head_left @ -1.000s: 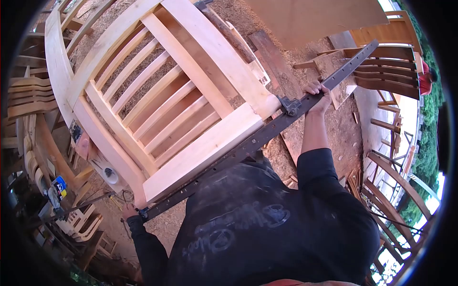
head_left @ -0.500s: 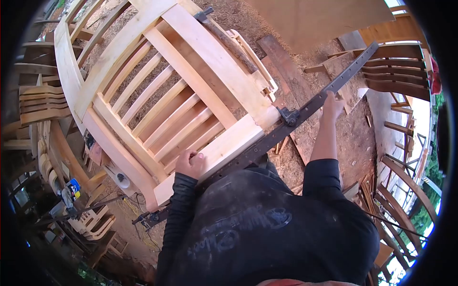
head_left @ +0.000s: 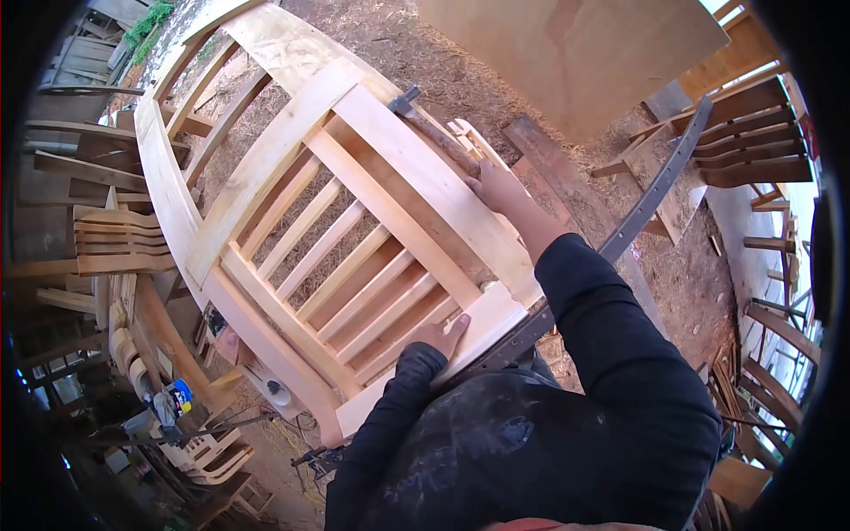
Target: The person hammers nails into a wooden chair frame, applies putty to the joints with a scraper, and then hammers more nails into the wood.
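Observation:
A pale slatted wooden frame lies in front of me, with curved slats across its middle. My left hand rests on the frame's near rail, thumb apart from the fingers and nothing held. My right hand is closed on a wooden-handled hammer lying along the frame's right side, its dark head pointing away from me. A long dark metal bar clamp with holes runs along the near rail and sticks out past it to the upper right, partly hidden by my right arm.
A plywood sheet stands at the top right. Stacks of curved wooden parts are on the right, and more slatted pieces on the left. A blue and yellow can is at lower left. Shavings cover the ground.
My right hand has left the metal bar and moved left onto the hammer handle. My left hand has shifted right along the near rail. The view has shifted, so the frame appears lower and further right.

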### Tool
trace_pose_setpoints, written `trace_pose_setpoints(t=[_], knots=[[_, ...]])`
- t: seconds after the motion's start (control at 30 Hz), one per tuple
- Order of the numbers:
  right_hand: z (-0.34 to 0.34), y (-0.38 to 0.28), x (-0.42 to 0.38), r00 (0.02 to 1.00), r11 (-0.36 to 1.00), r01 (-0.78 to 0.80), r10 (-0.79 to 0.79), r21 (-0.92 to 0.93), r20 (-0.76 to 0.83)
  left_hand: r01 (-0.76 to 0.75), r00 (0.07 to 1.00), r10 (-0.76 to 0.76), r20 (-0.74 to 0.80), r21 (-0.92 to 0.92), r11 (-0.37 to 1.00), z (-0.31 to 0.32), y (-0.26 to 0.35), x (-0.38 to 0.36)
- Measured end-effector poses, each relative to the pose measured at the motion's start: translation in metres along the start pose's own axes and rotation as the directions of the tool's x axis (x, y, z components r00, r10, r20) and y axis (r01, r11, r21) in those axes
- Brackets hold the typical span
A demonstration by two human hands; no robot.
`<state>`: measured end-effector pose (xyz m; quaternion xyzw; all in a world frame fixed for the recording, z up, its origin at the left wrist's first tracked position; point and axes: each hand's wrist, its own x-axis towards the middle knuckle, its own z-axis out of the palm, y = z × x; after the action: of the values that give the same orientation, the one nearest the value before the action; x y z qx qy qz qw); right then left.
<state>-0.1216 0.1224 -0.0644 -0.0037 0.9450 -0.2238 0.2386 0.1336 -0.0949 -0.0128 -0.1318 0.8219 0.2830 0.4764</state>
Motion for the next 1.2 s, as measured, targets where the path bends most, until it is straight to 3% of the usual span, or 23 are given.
trace_pose_setpoints(t=[0.2, 0.3, 0.5, 0.6, 0.8, 0.93, 1.03, 1.2], knots=[[-0.034, 0.003, 0.008, 0.989, 0.981, 0.058, -0.082, -0.186, -0.122, 0.052, 0.999, -0.052, -0.003, 0.06, 0.997, -0.009, 0.017, -0.013], [-0.041, -0.001, 0.006, 0.987, 0.984, 0.061, -0.085, -0.166, -0.138, 0.058, 0.998, -0.056, -0.032, 0.082, 0.995, -0.009, 0.019, -0.013], [-0.034, -0.028, -0.023, 0.967, 0.992, -0.081, 0.053, -0.102, -0.248, 0.057, 0.998, -0.056, -0.04, 0.03, 0.998, -0.012, 0.019, -0.015], [-0.045, -0.045, -0.036, 0.973, 0.994, -0.11, 0.102, -0.027, -0.208, 0.033, 0.999, -0.033, -0.003, 0.008, 0.999, -0.021, 0.023, -0.021], [-0.04, -0.053, -0.036, 0.938, 0.972, -0.222, 0.192, -0.074, -0.29, 0.033, 0.999, -0.033, 0.003, 0.006, 0.999, -0.022, 0.02, -0.021], [-0.052, -0.033, -0.022, 0.948, 0.98, -0.197, 0.198, 0.029, -0.251, 0.028, 0.999, -0.027, -0.041, 0.03, 0.999, -0.015, 0.014, -0.018], [-0.061, -0.048, -0.032, 0.961, 0.981, -0.194, 0.189, -0.005, -0.203, 0.066, 0.998, -0.066, 0.009, 0.0, 0.998, -0.026, 0.031, -0.028], [-0.082, -0.062, -0.032, 0.911, 0.991, -0.126, 0.098, -0.043, -0.4, 0.049, 0.999, -0.048, 0.008, -0.036, 0.998, -0.016, 0.015, -0.027]])
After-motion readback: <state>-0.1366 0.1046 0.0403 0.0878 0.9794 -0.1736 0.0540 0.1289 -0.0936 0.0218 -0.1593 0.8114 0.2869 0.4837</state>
